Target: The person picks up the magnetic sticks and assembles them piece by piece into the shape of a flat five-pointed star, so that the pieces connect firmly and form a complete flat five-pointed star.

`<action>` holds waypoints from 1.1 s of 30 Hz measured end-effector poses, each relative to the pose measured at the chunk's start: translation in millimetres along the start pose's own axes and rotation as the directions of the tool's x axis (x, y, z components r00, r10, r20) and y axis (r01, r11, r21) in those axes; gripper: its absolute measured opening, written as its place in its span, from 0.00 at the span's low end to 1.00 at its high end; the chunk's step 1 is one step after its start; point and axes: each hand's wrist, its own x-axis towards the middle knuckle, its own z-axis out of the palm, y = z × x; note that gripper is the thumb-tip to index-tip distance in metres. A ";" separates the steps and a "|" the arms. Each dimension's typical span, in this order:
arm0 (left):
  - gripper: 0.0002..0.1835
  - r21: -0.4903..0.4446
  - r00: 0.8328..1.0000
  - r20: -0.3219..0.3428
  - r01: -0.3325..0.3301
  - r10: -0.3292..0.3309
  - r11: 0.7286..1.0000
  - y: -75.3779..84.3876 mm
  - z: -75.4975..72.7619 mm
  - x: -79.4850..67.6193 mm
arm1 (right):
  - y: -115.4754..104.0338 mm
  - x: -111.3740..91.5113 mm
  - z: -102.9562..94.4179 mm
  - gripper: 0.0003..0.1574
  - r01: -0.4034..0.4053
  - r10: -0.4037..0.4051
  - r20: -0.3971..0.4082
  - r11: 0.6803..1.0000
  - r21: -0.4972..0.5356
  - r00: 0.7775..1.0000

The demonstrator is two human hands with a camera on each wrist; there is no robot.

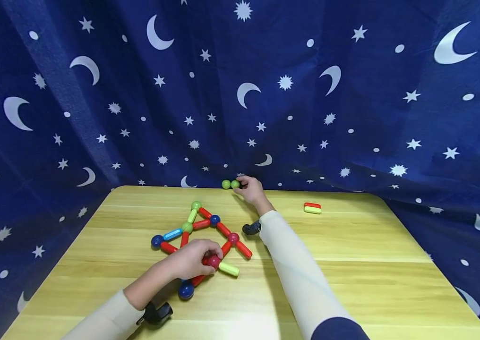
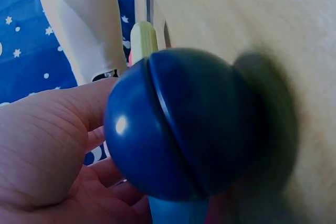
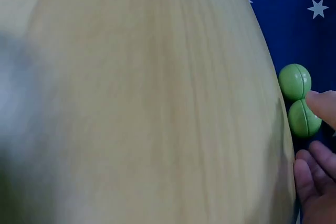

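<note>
My left hand (image 1: 195,259) curls its fingers and thumb about a dark red magnetic ball (image 1: 213,262) on a flat frame of magnetic sticks and balls. A yellow-green stick (image 1: 229,269) juts right from that ball. In the left wrist view a blue ball (image 2: 178,124) sits large before the palm and hides much of the grip. At the table's back edge my right hand (image 1: 250,190) reaches two touching green balls (image 3: 295,82). Its thumb (image 3: 323,106) lies against the nearer one, while the other fingers (image 3: 310,174) stay spread a little apart from it.
A red stick (image 1: 312,205) and a yellow-green stick (image 1: 312,210) lie together at the back right of the wooden table (image 1: 350,274). A blue curtain (image 1: 291,118) with moons and stars hangs just behind the green balls. More of the frame, including a blue ball (image 1: 157,242), extends beyond my left hand.
</note>
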 end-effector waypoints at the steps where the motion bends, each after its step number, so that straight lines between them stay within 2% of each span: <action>1: 0.14 0.001 1.000 0.000 0.000 0.000 1.000 0.1 0.2 0.0 | -0.6 0.8 0.8 0.28 -0.004 0.004 0.001 1.000 -0.008 1.000; 10: 0.14 0.000 1.000 0.010 0.009 -0.009 1.000 1.4 0.8 0.5 | -5.1 8.4 2.4 0.33 -0.083 0.088 0.063 0.993 -0.080 0.994; 14: 0.14 -0.007 1.000 0.013 0.008 -0.008 1.000 1.4 -0.2 0.5 | -6.6 9.7 3.7 0.33 -0.108 0.115 0.064 0.989 -0.101 0.991; 24: 0.14 -0.009 1.000 0.017 0.012 -0.012 1.000 1.0 -0.4 0.7 | -19.3 5.0 5.8 0.24 -0.210 0.209 -0.050 0.977 -0.021 0.977; 33: 0.13 -0.019 1.000 0.008 0.023 -0.023 1.000 2.1 -0.7 -1.0 | -9.0 2.4 6.3 0.23 -0.187 0.191 -0.105 0.981 0.047 0.976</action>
